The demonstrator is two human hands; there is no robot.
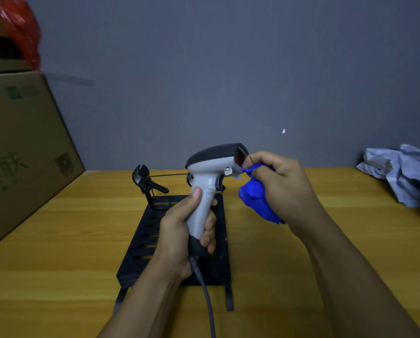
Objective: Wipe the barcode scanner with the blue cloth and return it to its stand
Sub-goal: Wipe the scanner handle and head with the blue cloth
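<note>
A grey and black barcode scanner is held upright above the stand, its window facing right. My left hand grips its handle, and a grey cable hangs down from the handle's base. My right hand is bunched around the blue cloth, and its fingertips press a fold of cloth against the scanner's front window. The black stand lies flat on the wooden table below, with its holder clip raised at the back left.
A large cardboard box stands at the left edge, with a red plastic bag above it. Crumpled grey fabric lies at the far right. A grey wall closes the back of the wooden table.
</note>
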